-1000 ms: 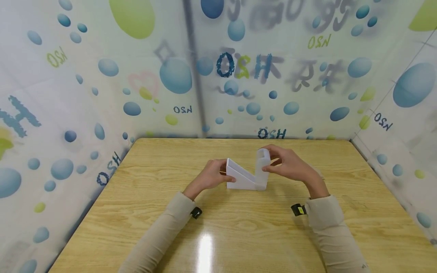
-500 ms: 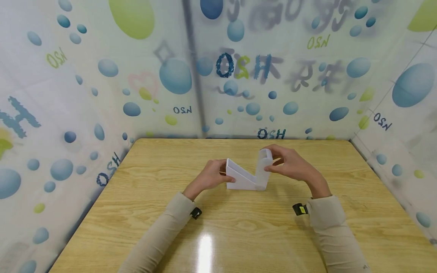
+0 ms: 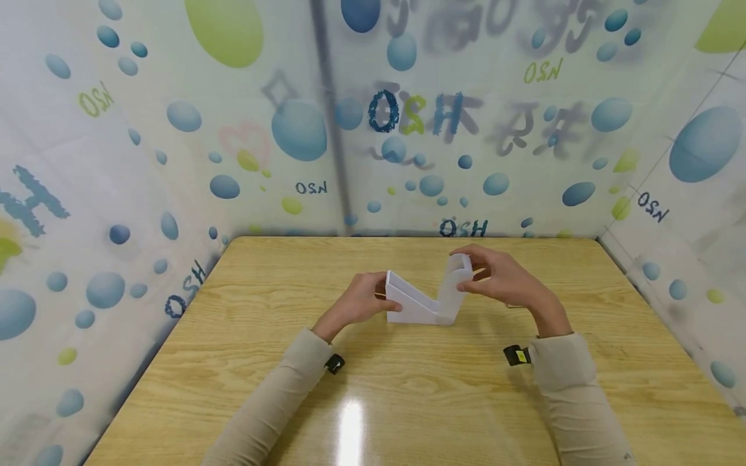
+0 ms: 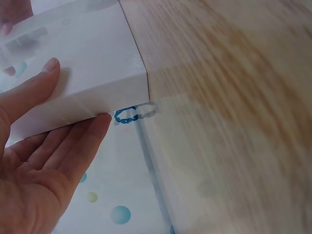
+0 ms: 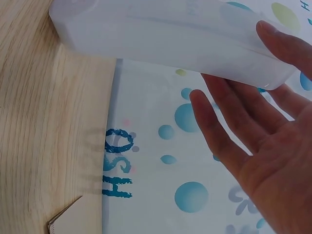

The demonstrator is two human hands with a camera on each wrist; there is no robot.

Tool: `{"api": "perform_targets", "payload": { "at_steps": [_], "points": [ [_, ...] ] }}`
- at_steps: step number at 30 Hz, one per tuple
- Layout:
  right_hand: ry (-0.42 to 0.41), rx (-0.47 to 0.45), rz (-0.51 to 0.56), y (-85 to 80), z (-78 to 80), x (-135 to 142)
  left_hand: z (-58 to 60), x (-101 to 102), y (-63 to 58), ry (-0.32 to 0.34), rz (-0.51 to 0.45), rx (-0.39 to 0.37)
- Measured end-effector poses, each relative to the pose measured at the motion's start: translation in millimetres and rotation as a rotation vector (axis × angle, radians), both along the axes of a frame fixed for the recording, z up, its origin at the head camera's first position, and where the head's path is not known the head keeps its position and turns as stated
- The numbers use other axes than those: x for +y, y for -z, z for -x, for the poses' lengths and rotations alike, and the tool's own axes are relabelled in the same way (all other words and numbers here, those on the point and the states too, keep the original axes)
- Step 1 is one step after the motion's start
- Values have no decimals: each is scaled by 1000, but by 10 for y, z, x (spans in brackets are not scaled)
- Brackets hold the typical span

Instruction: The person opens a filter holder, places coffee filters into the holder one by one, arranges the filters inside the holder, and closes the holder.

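Observation:
A white box with a sloping open top [image 3: 410,307], like a small magazine file, stands on the wooden table. My left hand [image 3: 360,299] grips its tall left end, thumb on the near face and fingers behind, as the left wrist view also shows. At its low right end is a narrow, translucent white plastic container [image 3: 451,294], open at the top and leaning to the right. My right hand [image 3: 498,278] holds the container near its upper end between thumb and fingers. Whether the two pieces are joined or only touch, I cannot tell.
The wooden table [image 3: 419,401] reaches back to a patterned white wall covering [image 3: 256,175], which also runs along both sides. A thin, flat-looking corner of something pale brown [image 5: 68,217] lies on the table below the right hand in the right wrist view.
My right hand has moved slightly to the right, tipping the top of the translucent container further that way. The left hand and the sloping white box have stayed in place.

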State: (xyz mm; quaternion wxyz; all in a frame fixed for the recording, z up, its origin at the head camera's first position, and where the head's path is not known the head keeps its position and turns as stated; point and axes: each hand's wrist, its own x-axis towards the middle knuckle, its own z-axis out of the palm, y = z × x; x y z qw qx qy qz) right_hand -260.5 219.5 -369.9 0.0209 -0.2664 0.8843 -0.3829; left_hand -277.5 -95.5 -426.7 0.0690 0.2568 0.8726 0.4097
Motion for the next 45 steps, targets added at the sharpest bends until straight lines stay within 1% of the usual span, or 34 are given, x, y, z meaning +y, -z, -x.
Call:
{"api": "perform_targets", "payload": {
  "at_steps": [9,16,24,34,45],
  "points": [
    [-21,-2,5,-18,-5,70,3,-1,-2,11,2,0],
    [-22,-34,18,-58,-29,111,2,4,-14,7,6,8],
    [-29,-50,31,-73,-39,150,-6,-1,-28,15,10,16],
    [-18,-44,16,-86,-51,198,4,5,1,2,12,22],
    [-5,-64,7,-77,-48,232,1,7,2,-7,14,22]
  ]
}}
